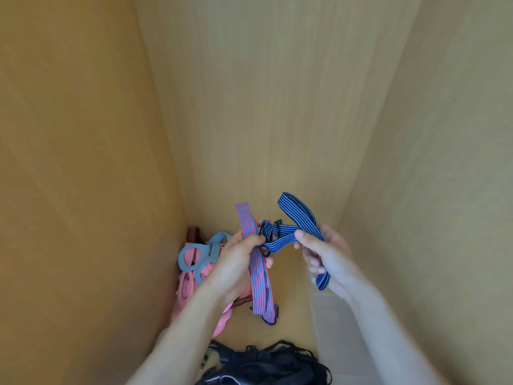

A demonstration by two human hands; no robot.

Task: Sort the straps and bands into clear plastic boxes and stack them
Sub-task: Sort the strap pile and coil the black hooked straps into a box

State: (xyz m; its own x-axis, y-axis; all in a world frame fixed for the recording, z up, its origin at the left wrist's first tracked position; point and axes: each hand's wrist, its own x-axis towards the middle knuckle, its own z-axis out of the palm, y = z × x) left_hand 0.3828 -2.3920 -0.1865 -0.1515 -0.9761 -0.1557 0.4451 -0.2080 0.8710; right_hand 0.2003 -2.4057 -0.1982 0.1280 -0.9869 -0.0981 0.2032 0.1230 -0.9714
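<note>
My left hand (pixel 238 262) grips a red-and-blue striped strap (pixel 256 273) that stands up past my fingers and hangs down to the wooden floor. My right hand (pixel 324 254) pinches a dark blue striped strap (pixel 297 215), which loops above the hand and hangs below it. The two straps are tangled together between my hands. A clear plastic box (pixel 333 323) stands under my right forearm at the lower right.
A heap of pink and grey-blue rubber bands (pixel 194 259) and a brown strap (pixel 194 234) lies in the left corner. A pile of black straps (pixel 266 362) lies at the bottom. Wooden walls (pixel 83 162) close in on the left, back and right.
</note>
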